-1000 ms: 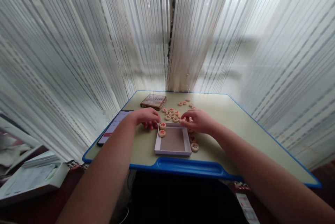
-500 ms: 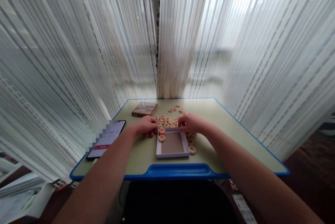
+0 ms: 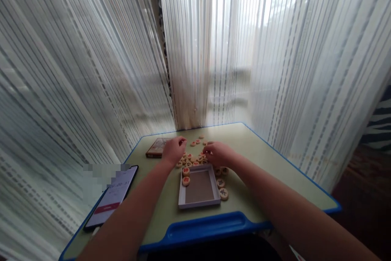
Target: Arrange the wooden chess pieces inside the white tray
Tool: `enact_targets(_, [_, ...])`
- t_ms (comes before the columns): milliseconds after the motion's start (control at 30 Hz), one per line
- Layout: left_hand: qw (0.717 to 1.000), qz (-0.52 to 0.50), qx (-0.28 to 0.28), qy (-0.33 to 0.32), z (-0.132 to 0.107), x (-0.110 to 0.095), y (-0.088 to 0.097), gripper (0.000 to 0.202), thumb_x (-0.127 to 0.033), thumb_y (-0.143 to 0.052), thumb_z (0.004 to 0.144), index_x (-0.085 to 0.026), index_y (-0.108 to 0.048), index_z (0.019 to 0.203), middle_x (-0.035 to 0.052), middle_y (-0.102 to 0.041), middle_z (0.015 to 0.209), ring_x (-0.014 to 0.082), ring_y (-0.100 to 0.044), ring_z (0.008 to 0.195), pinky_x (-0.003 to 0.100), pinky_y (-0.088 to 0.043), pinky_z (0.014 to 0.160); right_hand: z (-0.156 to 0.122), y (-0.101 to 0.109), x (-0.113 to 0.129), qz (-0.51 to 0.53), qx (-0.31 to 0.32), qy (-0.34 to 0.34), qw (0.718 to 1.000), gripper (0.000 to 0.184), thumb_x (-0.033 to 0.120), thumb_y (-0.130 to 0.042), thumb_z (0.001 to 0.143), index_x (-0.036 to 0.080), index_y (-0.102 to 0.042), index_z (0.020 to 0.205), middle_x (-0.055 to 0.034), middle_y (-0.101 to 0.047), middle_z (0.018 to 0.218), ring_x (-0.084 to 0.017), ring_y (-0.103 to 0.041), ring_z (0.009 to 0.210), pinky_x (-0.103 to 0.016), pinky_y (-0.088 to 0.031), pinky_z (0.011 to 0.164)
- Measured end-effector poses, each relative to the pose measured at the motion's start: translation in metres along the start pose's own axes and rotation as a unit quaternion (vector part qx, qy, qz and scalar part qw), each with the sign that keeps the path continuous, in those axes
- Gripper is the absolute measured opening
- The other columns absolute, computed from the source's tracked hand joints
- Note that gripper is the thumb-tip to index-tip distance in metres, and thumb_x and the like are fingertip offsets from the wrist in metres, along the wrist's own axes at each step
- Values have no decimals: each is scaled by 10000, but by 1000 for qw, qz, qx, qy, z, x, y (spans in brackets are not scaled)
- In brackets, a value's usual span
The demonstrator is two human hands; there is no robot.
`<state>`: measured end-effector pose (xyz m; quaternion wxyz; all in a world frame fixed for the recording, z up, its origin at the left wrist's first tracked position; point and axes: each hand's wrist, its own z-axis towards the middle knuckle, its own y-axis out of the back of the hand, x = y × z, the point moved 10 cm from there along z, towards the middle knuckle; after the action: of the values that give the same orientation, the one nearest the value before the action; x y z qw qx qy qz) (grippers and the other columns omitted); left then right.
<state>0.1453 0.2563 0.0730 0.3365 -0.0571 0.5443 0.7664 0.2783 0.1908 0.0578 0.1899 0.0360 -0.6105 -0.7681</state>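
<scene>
My left hand (image 3: 174, 150) is raised over the near right corner of the flat brown box, fingers curled together; whatever they may hold is too small to tell. My right hand (image 3: 220, 153) reaches down into the loose xiangqi pieces (image 3: 188, 164), its fingers bent closed at a red-marked one and partly hiding it. Just in front of both hands lies a shallow white box tray (image 3: 199, 204). Two red-marked pieces, an upper one (image 3: 186, 171) and a lower one (image 3: 186, 181), sit along its left side.
The flat brown box (image 3: 154, 149) lies at the back left. A phone (image 3: 111, 200) showing a timer rests at the left edge. Black-marked pieces (image 3: 224, 194) stand right of the tray. More pieces (image 3: 198, 141) lie farther back. Striped curtains (image 3: 195, 69) hang behind the blue-edged table (image 3: 259, 151).
My left hand has lifted from beside the tray's back left corner and moved away from me, toward the brown box. My right hand has shifted forward onto the pieces. The camera view has tilted.
</scene>
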Motion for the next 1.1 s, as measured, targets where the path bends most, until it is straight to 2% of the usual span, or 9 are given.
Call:
enact_targets(67, [1000,12,-25,-6,-6,8,-3,274,-289,-438,832,-171,-676,895,75,-698,862,186,-615,812,279,-443,752,1,-3,0,-9,-6,13,1000,262,238,-473,804,217,-706,922,-64,-650,975,-188,-561,876,-268,-408,717])
enact_targets(133, [998,28,1,-58,-12,8,-12,278,-298,-434,833,-183,-677,903,84,-687,932,202,-604,883,293,-437,819,3,-6,-5,-24,-12,7,1000,265,240,-476,812,218,-707,939,-76,-643,1009,-207,-544,928,-294,-410,784])
enact_targets(200, [995,32,-4,-89,-15,8,-12,287,-305,-432,833,-175,-676,911,99,-671,972,217,-587,933,309,-428,870,4,-6,-18,-32,-27,-34,999,283,221,-465,817,218,-697,979,-77,-632,1067,-214,-537,952,-314,-404,836])
enact_targets(333, [996,2,-4,-89,-12,9,-11,293,-277,-442,826,-172,-684,953,92,-669,999,225,-570,986,335,-410,933,5,-8,-46,-12,-29,-122,992,344,157,-460,801,213,-660,1075,-77,-619,1130,-208,-544,999,-292,-407,862])
enact_targets(500, [986,-87,101,-104,-15,-8,-36,302,-163,-462,765,-198,-717,922,31,-697,987,181,-599,952,278,-443,893,5,-14,-56,-13,2,-153,988,337,154,-437,804,177,-683,1032,-96,-672,1037,-209,-597,944,-281,-428,817])
enact_targets(667, [969,-71,189,-143,-20,-13,-53,238,-150,-514,693,-198,-743,736,18,-722,859,183,-613,898,281,-446,880,7,-15,-49,-1,0,-132,991,308,216,-458,814,169,-701,997,-99,-688,1022,-209,-607,945,-278,-427,830])
enact_targets(767, [967,-85,199,-135,-18,-6,-52,253,-177,-509,690,-196,-747,774,17,-719,913,181,-617,911,271,-451,875,7,-16,-49,24,-5,-132,991,297,247,-468,821,183,-702,992,-87,-694,1007,-202,-613,933,-274,-427,834])
enact_targets(900, [961,-119,228,-105,-19,1,-56,282,-266,-531,709,-185,-735,886,25,-699,1010,185,-616,950,257,-457,867,3,-21,-67,103,-21,-205,973,240,267,-550,781,177,-696,947,-68,-703,939,-178,-624,849,-259,-448,778])
enact_targets(1100, [971,-106,203,-72,-17,6,-57,347,-417,-616,696,-181,-716,931,59,-702,962,197,-623,887,288,-455,825,1,-26,-79,204,-63,-234,949,331,236,-601,743,147,-629,1061,-71,-677,960,-124,-613,754,-216,-469,660])
